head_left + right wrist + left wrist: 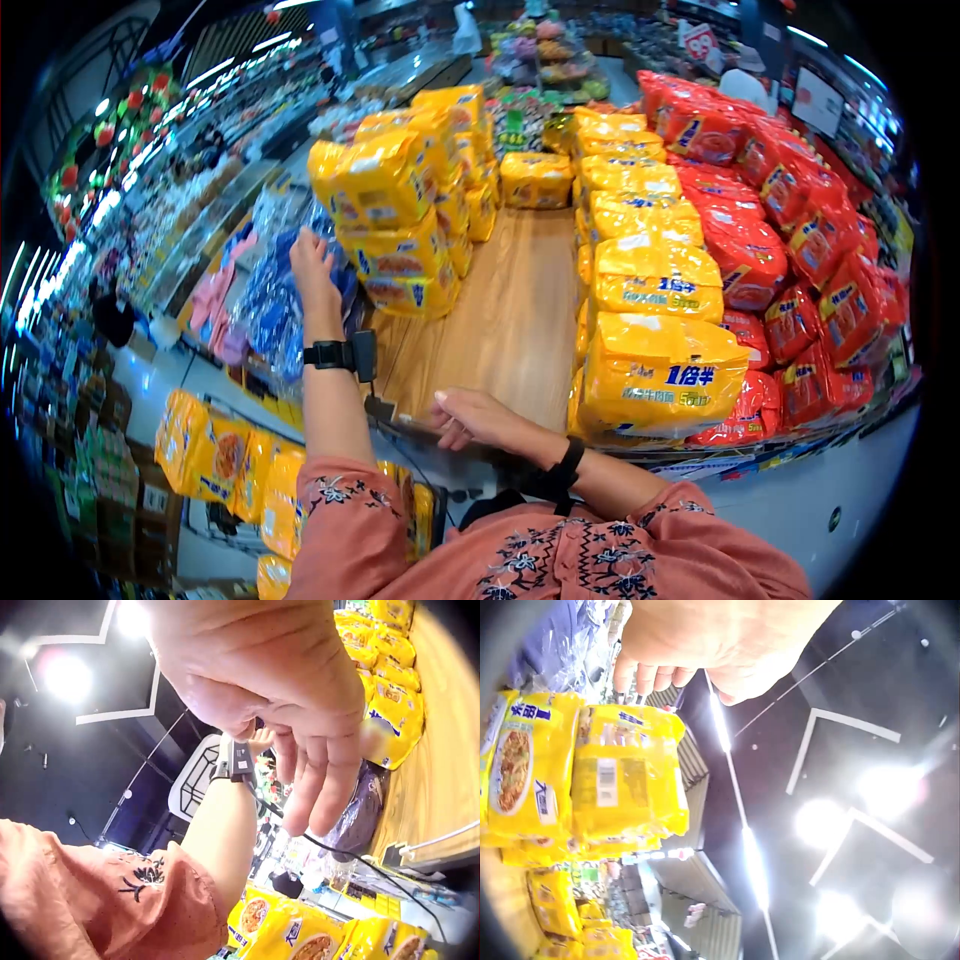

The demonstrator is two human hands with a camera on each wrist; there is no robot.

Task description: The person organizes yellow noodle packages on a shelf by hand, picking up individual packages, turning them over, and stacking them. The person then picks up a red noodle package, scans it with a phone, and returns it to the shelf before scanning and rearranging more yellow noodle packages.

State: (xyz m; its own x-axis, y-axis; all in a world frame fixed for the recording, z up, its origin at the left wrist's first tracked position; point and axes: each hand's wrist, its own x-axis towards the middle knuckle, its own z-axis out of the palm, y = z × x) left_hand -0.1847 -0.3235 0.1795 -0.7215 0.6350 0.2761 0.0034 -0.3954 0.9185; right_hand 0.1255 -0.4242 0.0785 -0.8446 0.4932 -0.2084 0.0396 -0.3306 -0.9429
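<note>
Yellow film, glossy and crinkled, wraps the stacked noodle packs (395,205) that stand nearest the person's left hand (315,272). From where I'm standing the packs look like plump pillows with pinched, rounded corners, piled in layers at the left side of a wooden tabletop (500,300) whose grain runs in fine brown streaks. Overhead light breaks into white patches on the wrapping. Up close, their faces carry blue lettering and an oval bowl of noodles, and one shows a pale barcode label (607,782).

That left hand is just beside the pile, its fingers loosely extended and gripping nothing, near some blue bundles (275,300) in clear, rumpled plastic. I can't tell whether it touches either. Nearer the person's body, the right hand (478,420) hangs above the table's near edge, fingers softly bent, nothing in its grasp.

Across the bare boards, another row of yellow packs (660,370) runs away from the person, blue print on the front, with slick red packs (745,250) heaped against it. One yellow pack (537,180) sits at the far end between the two yellow groups. Dark embroidered flowers mark the coral cloth of the shirt (560,555), and a black band (330,353) circles the left wrist.
</note>
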